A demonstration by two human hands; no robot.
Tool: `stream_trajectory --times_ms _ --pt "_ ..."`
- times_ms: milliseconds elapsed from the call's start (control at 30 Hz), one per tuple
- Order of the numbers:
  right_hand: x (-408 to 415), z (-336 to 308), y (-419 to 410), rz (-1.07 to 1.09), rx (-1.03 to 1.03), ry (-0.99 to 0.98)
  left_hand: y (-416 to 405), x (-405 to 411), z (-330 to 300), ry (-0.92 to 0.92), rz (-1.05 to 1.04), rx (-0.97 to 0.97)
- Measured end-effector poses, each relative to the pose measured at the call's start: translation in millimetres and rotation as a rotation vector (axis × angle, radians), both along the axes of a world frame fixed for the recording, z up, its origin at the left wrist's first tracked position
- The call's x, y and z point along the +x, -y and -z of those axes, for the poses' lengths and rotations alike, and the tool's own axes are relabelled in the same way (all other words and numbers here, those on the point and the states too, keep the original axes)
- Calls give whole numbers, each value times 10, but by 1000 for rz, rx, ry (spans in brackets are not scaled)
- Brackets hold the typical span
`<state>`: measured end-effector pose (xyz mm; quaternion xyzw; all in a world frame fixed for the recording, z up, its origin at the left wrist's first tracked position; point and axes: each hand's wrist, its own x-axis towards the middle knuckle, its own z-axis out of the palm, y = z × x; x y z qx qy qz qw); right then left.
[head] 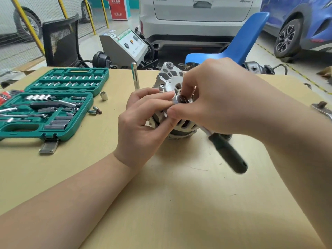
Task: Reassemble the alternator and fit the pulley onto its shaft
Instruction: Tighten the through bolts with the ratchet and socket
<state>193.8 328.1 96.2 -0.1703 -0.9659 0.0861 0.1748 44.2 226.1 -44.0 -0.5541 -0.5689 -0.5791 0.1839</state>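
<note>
Silver alternator point(172, 105) mid-surface point(161, 203); left hand point(143, 123) grips its left side, right hand point(212, 97) pinches a small socket point(182, 99) on top. Green toolcase point(53, 103) far left, ratchet point(228, 151) near right.

A pale wooden desk point(179, 203) carries everything. Toward its left edge lies an open green socket case point(53, 103), with loose sockets point(95, 111) just beside it on the wood and one more point(103, 95) near the case's hinge. A tall socket point(135, 76) stands upright near the far edge. The alternator point(172, 97) sits mid-desk. A wrench point(322, 109) lies at the right edge.
</note>
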Motion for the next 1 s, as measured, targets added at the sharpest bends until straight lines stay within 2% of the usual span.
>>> stream_trajectory --times_ms 133,367,567,700,1000 --pt "-6 18 34 -22 57 16 3 -32 -1 -42 16 7" --pt "32 -101 -124 -208 113 93 -49 -56 -8 -49 17 -1" --pt "4 -39 -93 -60 7 24 -48 -54 -3 -70 -20 -16" --pt "-39 30 -31 31 2 -16 -59 -22 -34 10 48 10" --pt "10 -95 -167 -177 71 62 -69 -60 -39 -24 48 17"
